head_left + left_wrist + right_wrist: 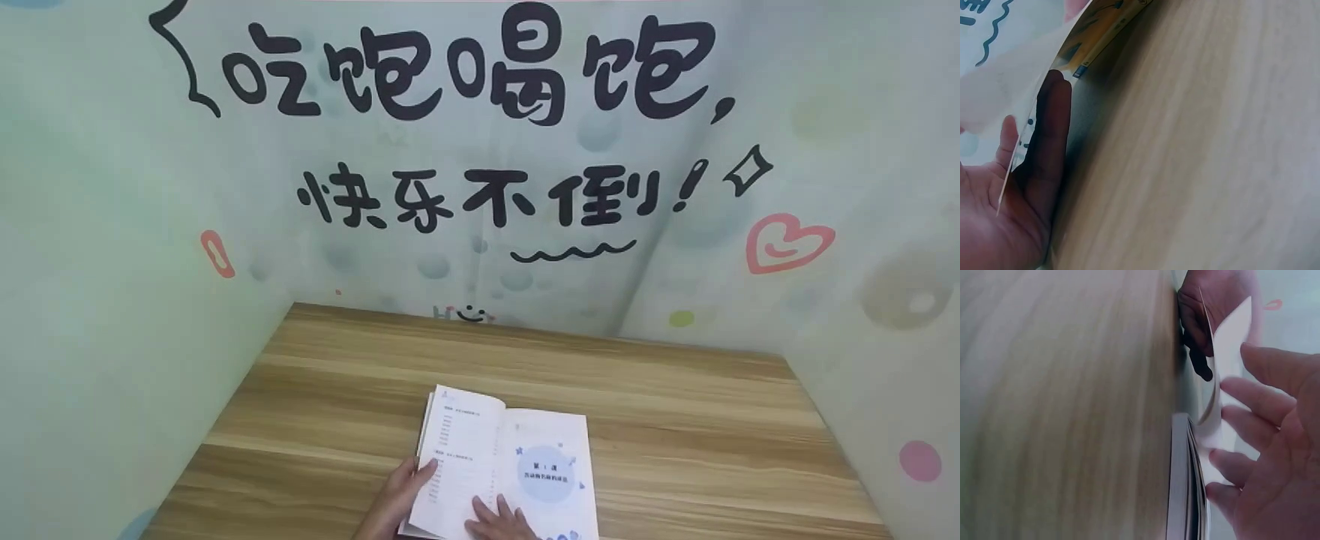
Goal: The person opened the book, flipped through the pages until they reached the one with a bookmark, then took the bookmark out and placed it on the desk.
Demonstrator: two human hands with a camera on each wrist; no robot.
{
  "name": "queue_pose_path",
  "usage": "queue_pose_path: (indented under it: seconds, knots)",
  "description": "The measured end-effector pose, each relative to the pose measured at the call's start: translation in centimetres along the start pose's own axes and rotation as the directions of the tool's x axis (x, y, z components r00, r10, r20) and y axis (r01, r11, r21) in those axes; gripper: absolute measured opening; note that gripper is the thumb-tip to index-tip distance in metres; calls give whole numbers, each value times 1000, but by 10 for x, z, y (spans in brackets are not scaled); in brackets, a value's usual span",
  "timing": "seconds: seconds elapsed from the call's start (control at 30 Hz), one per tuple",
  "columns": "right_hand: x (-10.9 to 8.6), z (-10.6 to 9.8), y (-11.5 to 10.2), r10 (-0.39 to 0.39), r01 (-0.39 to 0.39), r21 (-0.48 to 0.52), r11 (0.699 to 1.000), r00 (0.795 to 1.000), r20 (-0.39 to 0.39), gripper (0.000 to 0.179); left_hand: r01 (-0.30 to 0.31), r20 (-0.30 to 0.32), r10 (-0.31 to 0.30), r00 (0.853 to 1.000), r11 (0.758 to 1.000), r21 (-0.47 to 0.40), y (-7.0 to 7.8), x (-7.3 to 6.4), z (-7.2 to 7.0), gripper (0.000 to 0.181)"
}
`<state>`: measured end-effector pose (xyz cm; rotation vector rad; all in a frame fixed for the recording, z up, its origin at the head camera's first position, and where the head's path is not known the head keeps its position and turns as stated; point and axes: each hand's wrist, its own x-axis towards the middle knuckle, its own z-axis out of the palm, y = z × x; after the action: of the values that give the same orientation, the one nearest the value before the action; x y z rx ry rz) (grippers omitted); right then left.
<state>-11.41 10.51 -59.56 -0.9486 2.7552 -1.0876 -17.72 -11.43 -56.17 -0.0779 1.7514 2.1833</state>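
Note:
An open book lies on the wooden table, with a list of printed lines on its left page and a pale blue circle with text on its right page. My left hand grips the left edge, thumb on top of the page; the left wrist view shows its fingers underneath the cover side. With fingers spread, my right hand rests on the left page's lower part near the fold. In the right wrist view, its fingertips touch the curved page, and the thick page stack lies on the table.
The wood-grain table stretches around the book to both sides and behind. Pale printed curtains with large black characters close off the back and both sides.

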Motion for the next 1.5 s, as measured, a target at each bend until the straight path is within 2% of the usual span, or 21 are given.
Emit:
queue_pose_path:
  seconds: [0.03,0.1,0.17,0.27,0.3,0.4,0.53,0.63,0.77,0.93,1.07,1.2,1.37,1.5]
  knots:
    - [-3,-3,-4,-11,11,-1,1000,999,-34,52,-2,10,2,1000,1000,-12,-1,0,0,55]
    - [-6,-13,-9,-3,7,65,998,997,-72,48,-25,13,25,1000,1000,-1,-2,0,-1,48]
    - [-7,-27,-12,48,-37,140,989,996,-78,46,-33,-1,33,999,999,9,-4,1,-1,40]
    - [-5,-48,-5,104,-84,227,970,992,-75,40,-40,-28,41,999,999,10,-5,2,0,26]
    - [-8,-52,-1,127,-108,213,971,989,-79,38,-41,-37,41,998,999,1,-5,3,0,23]
    - [-11,-67,21,96,-81,144,986,991,-96,33,-54,-64,54,996,999,0,-6,3,1,24]
    - [-20,-87,44,196,-189,125,974,980,-39,42,-61,-83,63,995,998,25,-5,1,1,28]
    - [-30,-100,53,340,-339,179,923,940,29,54,-50,-83,52,995,998,30,-4,1,0,24]
    - [-37,-111,65,406,-419,209,883,908,103,65,-27,-71,27,997,1000,12,-4,1,-1,21]
    - [-37,-118,77,392,-429,237,871,900,189,69,-2,-56,1,998,1000,-7,-2,1,0,19]
    - [-35,-120,81,362,-409,266,873,909,209,72,-1,-59,1,998,1000,-8,-1,-1,-1,18]
    - [-34,-119,79,384,-430,276,860,900,204,71,-4,-59,3,998,1000,-5,-2,-2,-1,19]
    - [-35,-116,73,425,-451,265,853,893,152,66,-23,-58,23,998,1000,2,-3,-2,-1,26]
    - [-35,-111,72,422,-423,253,870,905,62,64,-62,-74,66,995,996,66,-5,-2,-1,33]
